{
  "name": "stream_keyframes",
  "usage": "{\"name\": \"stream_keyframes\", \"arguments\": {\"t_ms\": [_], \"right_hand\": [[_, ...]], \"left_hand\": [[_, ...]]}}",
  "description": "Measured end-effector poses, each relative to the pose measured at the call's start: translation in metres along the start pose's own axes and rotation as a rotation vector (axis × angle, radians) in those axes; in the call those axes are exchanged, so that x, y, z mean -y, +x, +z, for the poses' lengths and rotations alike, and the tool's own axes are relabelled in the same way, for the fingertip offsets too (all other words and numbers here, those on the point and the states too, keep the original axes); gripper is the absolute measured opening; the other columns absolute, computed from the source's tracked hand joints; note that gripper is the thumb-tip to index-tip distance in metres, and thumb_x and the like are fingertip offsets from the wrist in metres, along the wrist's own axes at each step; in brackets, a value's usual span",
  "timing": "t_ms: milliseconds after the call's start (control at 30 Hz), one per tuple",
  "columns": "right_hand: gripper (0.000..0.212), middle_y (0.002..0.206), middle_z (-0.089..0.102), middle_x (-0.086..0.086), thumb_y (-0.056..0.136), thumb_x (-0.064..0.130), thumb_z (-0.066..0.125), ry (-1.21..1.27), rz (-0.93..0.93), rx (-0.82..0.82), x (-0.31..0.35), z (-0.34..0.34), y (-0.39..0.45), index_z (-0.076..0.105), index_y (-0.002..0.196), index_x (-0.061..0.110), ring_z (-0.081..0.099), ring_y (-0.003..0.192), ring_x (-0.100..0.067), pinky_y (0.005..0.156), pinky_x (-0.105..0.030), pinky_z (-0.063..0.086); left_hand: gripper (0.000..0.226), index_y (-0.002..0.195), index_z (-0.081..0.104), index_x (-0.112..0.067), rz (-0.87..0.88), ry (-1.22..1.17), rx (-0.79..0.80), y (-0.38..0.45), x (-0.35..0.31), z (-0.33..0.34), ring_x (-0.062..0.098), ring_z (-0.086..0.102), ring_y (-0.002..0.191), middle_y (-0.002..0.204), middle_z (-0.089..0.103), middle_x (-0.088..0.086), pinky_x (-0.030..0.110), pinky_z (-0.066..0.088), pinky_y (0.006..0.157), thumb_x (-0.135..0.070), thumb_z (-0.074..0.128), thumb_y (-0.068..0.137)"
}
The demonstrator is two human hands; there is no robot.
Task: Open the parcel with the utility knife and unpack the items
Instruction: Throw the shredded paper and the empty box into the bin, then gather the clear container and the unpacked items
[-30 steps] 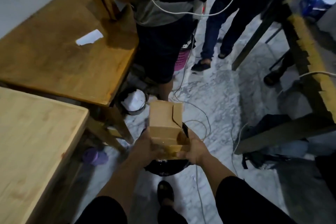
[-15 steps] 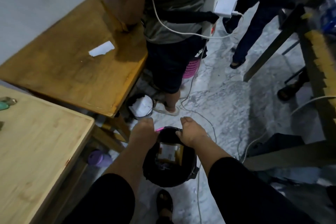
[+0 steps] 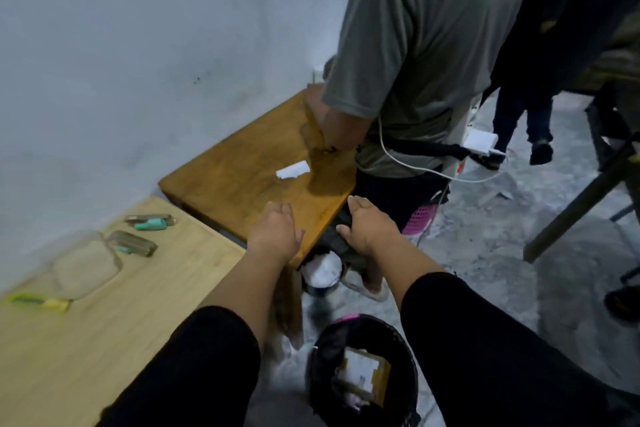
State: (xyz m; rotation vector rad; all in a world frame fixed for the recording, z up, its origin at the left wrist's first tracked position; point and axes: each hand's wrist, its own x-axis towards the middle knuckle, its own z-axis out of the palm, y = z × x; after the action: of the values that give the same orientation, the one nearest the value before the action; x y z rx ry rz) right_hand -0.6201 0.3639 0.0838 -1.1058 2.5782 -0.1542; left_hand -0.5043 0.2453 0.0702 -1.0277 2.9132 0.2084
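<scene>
The brown cardboard parcel box [image 3: 362, 376] lies inside a black bin [image 3: 322, 357] on the floor between my legs. My left hand [image 3: 275, 234] and my right hand [image 3: 367, 224] are both raised in the air above the bin, empty, fingers loosely apart. On the light wooden table [image 3: 104, 340] to my left lie a yellow-green utility knife [image 3: 40, 302], a clear plastic bag [image 3: 86, 265] and two small clear packs with teal items [image 3: 133, 243] [image 3: 150, 222]. The picture is blurred by motion.
A darker wooden table [image 3: 242, 180] with a white paper scrap [image 3: 292, 170] stands beyond. A person in a grey shirt [image 3: 426, 52] stands close at its corner, with a white cable [image 3: 415, 166] and charger. A second small bin [image 3: 322, 270] sits under that table. Marble floor lies to the right.
I held the cardboard box over the black bin, dropped it in, then lifted both empty hands away. My view has swung up and left towards the tables.
</scene>
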Motion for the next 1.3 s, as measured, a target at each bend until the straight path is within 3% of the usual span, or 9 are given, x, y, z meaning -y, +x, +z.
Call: {"name": "stream_keyframes", "arguments": {"t_ms": [200, 467, 667, 800, 900, 967, 1133, 1200, 1300], "right_hand": [[0.069, 0.157, 0.013, -0.005, 0.096, 0.039, 0.043, -0.018, -0.152, -0.107, 0.100, -0.032, -0.019, 0.008, 0.148, 0.011, 0.016, 0.144, -0.022, 0.113, -0.038, 0.028], [0.071, 0.159, 0.007, -0.003, 0.096, 0.038, 0.043, -0.017, -0.363, -0.122, 0.231, -0.019, -0.045, 0.005, 0.149, 0.010, 0.012, 0.146, -0.019, 0.115, -0.036, 0.023], [0.067, 0.157, 0.015, -0.004, 0.095, 0.038, 0.045, -0.019, -0.490, -0.022, 0.296, 0.024, -0.049, 0.012, 0.147, 0.011, 0.024, 0.141, -0.023, 0.110, -0.036, 0.029], [0.069, 0.156, 0.017, -0.004, 0.094, 0.039, 0.046, -0.023, -0.530, 0.037, 0.321, 0.056, -0.028, 0.012, 0.147, 0.011, 0.028, 0.139, -0.024, 0.109, -0.036, 0.031], [0.075, 0.157, 0.015, -0.005, 0.092, 0.042, 0.049, -0.028, -0.543, 0.093, 0.336, 0.082, 0.005, 0.009, 0.148, 0.011, 0.032, 0.137, -0.025, 0.107, -0.037, 0.034], [0.079, 0.158, 0.010, -0.006, 0.091, 0.043, 0.050, -0.035, -0.546, 0.147, 0.343, 0.097, 0.031, 0.005, 0.149, 0.012, 0.029, 0.139, -0.025, 0.108, -0.036, 0.033], [0.089, 0.157, 0.009, -0.006, 0.085, 0.046, 0.059, -0.041, -0.551, 0.190, 0.354, 0.132, 0.108, 0.006, 0.149, 0.014, 0.026, 0.140, -0.024, 0.114, -0.037, 0.029], [0.093, 0.155, 0.012, -0.008, 0.081, 0.047, 0.063, -0.040, -0.558, 0.177, 0.358, 0.144, 0.139, 0.008, 0.148, 0.014, 0.029, 0.138, -0.025, 0.114, -0.039, 0.030], [0.099, 0.156, 0.005, -0.009, 0.079, 0.049, 0.064, -0.046, -0.546, 0.175, 0.364, 0.162, 0.177, 0.001, 0.148, 0.015, 0.013, 0.144, -0.026, 0.118, -0.042, 0.021]], "left_hand": [[0.066, 0.144, 0.017, -0.003, -0.121, 0.033, -0.200, -0.040, 0.081, -0.066, 0.030, 0.027, 0.137, 0.146, 0.030, 0.018, 0.037, 0.028, 0.111, -0.041, 0.041, 0.095], [0.056, 0.136, 0.026, -0.002, -0.281, 0.014, -0.366, -0.122, 0.195, -0.099, 0.028, 0.038, 0.123, 0.133, 0.039, 0.015, 0.033, 0.033, 0.101, -0.037, 0.041, 0.095], [0.063, 0.142, 0.016, 0.000, -0.457, -0.036, -0.327, -0.165, 0.267, -0.067, 0.028, 0.026, 0.136, 0.142, 0.031, 0.018, 0.033, 0.025, 0.109, -0.038, 0.037, 0.096], [0.070, 0.146, 0.007, -0.002, -0.562, -0.193, -0.306, -0.172, 0.303, -0.036, 0.023, 0.011, 0.143, 0.151, 0.020, 0.015, 0.032, 0.020, 0.113, -0.040, 0.039, 0.096], [0.076, 0.147, 0.007, -0.006, -0.637, -0.345, -0.292, -0.164, 0.328, -0.013, 0.023, 0.022, 0.140, 0.151, 0.018, 0.012, 0.034, 0.028, 0.109, -0.041, 0.047, 0.092], [0.080, 0.147, 0.008, -0.009, -0.668, -0.429, -0.279, -0.153, 0.345, 0.004, 0.023, 0.028, 0.137, 0.150, 0.020, 0.010, 0.034, 0.031, 0.107, -0.040, 0.054, 0.089], [0.093, 0.148, 0.003, -0.008, -0.807, -0.598, -0.195, -0.109, 0.373, 0.043, 0.022, 0.012, 0.144, 0.156, 0.008, 0.010, 0.033, 0.018, 0.115, -0.041, 0.063, 0.083], [0.099, 0.147, 0.005, -0.003, -0.837, -0.623, -0.197, -0.089, 0.379, 0.058, 0.024, 0.011, 0.144, 0.156, 0.010, 0.015, 0.032, 0.015, 0.115, -0.039, 0.068, 0.080], [0.102, 0.144, 0.012, 0.005, -0.892, -0.629, -0.223, -0.063, 0.386, 0.076, 0.032, 0.020, 0.141, 0.151, 0.021, 0.024, 0.037, 0.022, 0.113, -0.036, 0.075, 0.074]]}}
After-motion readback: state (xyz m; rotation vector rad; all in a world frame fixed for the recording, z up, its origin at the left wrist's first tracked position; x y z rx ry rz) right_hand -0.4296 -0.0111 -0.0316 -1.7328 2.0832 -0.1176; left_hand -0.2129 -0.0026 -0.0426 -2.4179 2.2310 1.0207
